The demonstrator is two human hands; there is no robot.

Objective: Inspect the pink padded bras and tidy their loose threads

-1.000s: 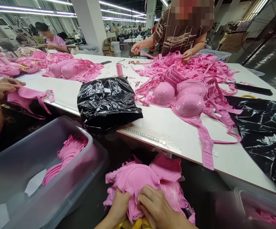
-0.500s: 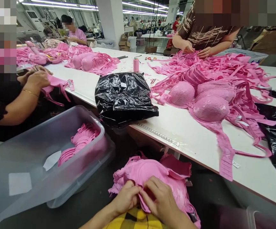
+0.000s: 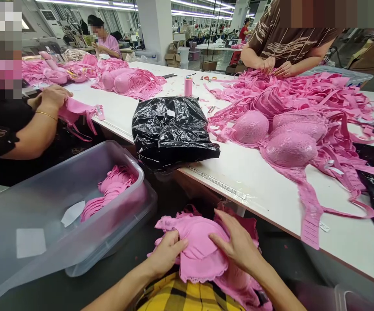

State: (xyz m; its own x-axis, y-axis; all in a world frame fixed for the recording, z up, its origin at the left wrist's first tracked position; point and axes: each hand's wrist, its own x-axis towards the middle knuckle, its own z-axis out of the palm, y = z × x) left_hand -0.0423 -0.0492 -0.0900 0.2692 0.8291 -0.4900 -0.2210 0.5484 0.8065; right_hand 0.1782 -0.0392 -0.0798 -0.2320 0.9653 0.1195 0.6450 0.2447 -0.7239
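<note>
A pink bra (image 3: 201, 255) lies across my lap, one smooth cup turned up and a scalloped lace edge toward me. My left hand (image 3: 165, 255) is closed on the bra's left side, thumb on top and fingertips hidden in the fabric. On the right of the cup, my right hand (image 3: 238, 242) rests with its thumb and fingers stretched apart, touching the cloth without a visible grip. More pink lace and straps bunch beneath and to the right of the upturned cup.
A clear plastic bin (image 3: 109, 151) with stacked pink cups (image 3: 109, 194) stands at left. The white table (image 3: 258, 190) carries a black plastic bag (image 3: 174, 129), a thread spool (image 3: 188, 86) and piled pink bras (image 3: 290, 147). Co-workers handle pink pieces at left and across the table.
My hands were together pinching the bra's near edge; now they are apart on either side of the cup. The right hand has opened, and the cup is spread out flatter.
</note>
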